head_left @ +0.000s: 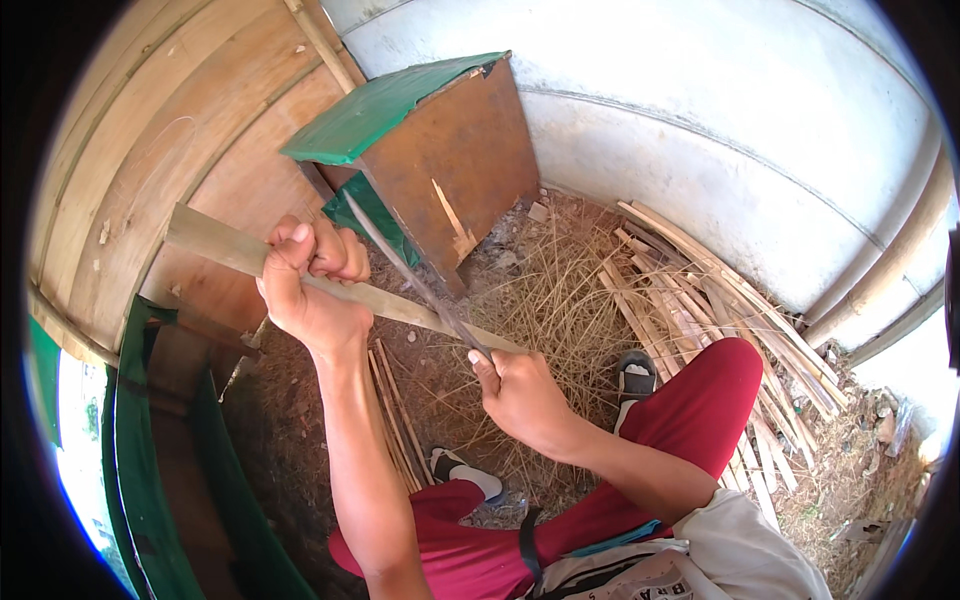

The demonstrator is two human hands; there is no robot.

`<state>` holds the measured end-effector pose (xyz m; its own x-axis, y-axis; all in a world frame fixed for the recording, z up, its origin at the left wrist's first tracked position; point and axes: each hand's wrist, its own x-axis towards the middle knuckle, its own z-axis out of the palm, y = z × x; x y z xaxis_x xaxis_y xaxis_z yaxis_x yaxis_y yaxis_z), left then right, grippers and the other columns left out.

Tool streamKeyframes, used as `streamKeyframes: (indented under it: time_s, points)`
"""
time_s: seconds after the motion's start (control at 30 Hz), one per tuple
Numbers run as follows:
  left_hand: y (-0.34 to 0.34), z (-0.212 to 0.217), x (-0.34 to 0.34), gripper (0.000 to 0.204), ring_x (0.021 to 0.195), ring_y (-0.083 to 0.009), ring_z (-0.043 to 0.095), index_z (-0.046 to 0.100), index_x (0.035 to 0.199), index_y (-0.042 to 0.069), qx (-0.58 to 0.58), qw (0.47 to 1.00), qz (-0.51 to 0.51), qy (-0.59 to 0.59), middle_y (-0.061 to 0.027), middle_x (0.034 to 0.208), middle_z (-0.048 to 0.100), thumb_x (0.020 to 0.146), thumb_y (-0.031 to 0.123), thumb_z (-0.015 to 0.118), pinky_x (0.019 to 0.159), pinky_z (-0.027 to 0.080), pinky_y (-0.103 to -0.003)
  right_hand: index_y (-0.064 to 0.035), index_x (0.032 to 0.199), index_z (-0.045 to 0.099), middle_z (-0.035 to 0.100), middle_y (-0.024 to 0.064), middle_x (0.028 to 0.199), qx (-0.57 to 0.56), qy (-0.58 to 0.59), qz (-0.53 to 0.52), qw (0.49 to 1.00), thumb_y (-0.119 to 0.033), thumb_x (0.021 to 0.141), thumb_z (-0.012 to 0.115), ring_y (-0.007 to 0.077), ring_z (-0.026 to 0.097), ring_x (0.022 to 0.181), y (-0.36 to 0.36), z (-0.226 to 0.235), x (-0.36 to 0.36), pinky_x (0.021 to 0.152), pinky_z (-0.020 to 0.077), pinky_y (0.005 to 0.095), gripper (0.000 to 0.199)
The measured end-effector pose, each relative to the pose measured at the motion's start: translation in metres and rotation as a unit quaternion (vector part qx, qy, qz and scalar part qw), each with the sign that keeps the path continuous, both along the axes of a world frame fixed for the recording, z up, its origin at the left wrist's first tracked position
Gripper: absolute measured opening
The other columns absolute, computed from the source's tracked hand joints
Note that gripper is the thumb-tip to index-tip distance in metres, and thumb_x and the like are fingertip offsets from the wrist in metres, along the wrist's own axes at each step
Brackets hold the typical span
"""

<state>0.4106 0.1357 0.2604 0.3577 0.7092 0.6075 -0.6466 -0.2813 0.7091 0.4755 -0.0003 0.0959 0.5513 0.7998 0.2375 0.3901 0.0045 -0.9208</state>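
A long, flat, pale strip of split bamboo or wood point(410, 306) slants across in front of me, its wider end up at the left. My left hand point(312, 285) is closed around it near that end, thumb on top. In my right hand point(525, 395) is a long knife point(405, 268) with a dark, narrow blade. The blade points up and to the left, crossing the strip. Whether its edge touches the strip I cannot tell. My right fingers hide the knife's handle, and the strip's lower end runs behind that hand.
A brown wooden box with a green cover point(420, 110) stands ahead. Many split strips point(690, 300) lie piled at the right, with several thin sticks point(396, 410) at the left. Dry straw point(540, 300) covers the ground. A white wall point(700, 90) and plank wall point(190, 100) enclose the corner.
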Motion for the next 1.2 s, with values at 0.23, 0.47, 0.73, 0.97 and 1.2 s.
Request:
streamKeyframes:
  time_s: [0.23,0.47,0.73,0.97,1.2]
  points:
    - [0.015,0.001,-0.014,0.029,0.048,-0.0103,0.017,0.029,0.07,0.015,0.016,0.99,-0.141,0.004,0.0024,0.057,0.023,0.088,0.018,0.051,0.044,0.016,-0.03,0.0071,0.078,0.063,0.052,0.0205,0.051,-0.018,0.018,0.023,0.999,-0.013,0.097,0.059,0.034,0.051,0.041,0.007,-0.004,0.006,0.044,0.0388,0.0441,0.028]
    - [0.002,0.0,0.002,0.032,0.046,-0.0112,0.02,0.026,0.067,0.015,0.03,0.99,-0.14,0.01,0.0003,0.054,0.025,0.086,0.017,0.053,0.044,0.015,-0.03,0.0081,0.083,0.064,0.054,0.0205,0.052,-0.022,0.002,-0.008,1.0,-0.012,0.098,0.056,0.0333,0.059,0.045,-0.002,-0.013,0.002,0.046,0.0437,0.0428,0.026]
    - [0.008,0.001,-0.007,0.031,0.046,-0.0112,0.02,0.027,0.069,0.015,0.036,0.989,-0.146,0.006,0.0009,0.054,0.025,0.088,0.017,0.052,0.043,0.015,-0.031,0.0067,0.084,0.063,0.052,0.0181,0.049,-0.023,0.07,0.017,0.997,-0.019,0.099,0.057,0.0295,0.054,0.04,-0.02,0.0,0.002,0.044,0.0413,0.042,0.03]
    - [-0.01,0.006,0.028,0.033,0.048,-0.0099,0.022,0.027,0.064,0.013,-0.014,0.981,0.193,0.003,0.002,0.055,0.024,0.085,0.019,0.052,0.046,0.017,-0.029,0.0054,0.078,0.061,0.052,0.019,0.046,-0.003,0.045,-0.013,0.999,-0.019,0.099,0.056,0.0351,0.058,0.041,-0.002,-0.022,-0.006,0.04,0.0454,0.0439,0.033]
    - [-0.022,0.004,0.043,0.03,0.042,-0.0073,0.029,0.039,0.059,0.007,-0.021,0.96,0.278,-0.025,0.0001,0.051,0.033,0.086,0.011,0.053,0.041,0.02,-0.027,0.0083,0.083,0.063,0.056,0.021,0.052,0.054,0.008,-0.01,0.998,-0.015,0.1,0.054,0.0376,0.059,0.044,-0.009,0.016,-0.008,0.043,0.0463,0.0443,0.031]
